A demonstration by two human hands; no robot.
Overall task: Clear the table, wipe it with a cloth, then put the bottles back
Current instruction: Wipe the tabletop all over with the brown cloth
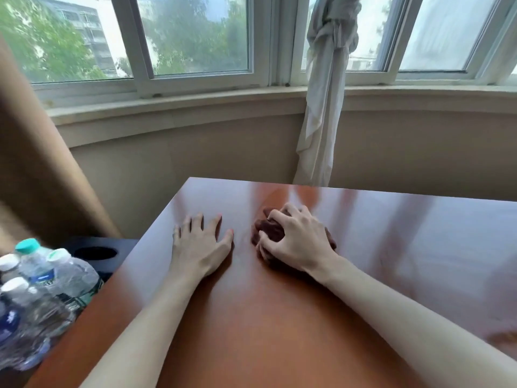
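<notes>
A glossy reddish-brown wooden table (pixel 391 261) fills the lower right of the view. My right hand (pixel 296 239) grips a crumpled dark brown cloth (pixel 270 229) and holds it against the tabletop near the far edge. My left hand (pixel 200 242) lies flat on the wood to the left of the cloth, fingers spread, holding nothing. Several clear plastic water bottles (pixel 42 289) with white and teal caps stand bunched together off the table's left side, low in the view and blurred.
A dark piece of furniture with a round hole (pixel 95 253) sits by the bottles. Behind the table run a beige wall, a window sill (pixel 181 107) and a knotted white curtain (pixel 321 121). A tan curtain (pixel 33 163) hangs at the left.
</notes>
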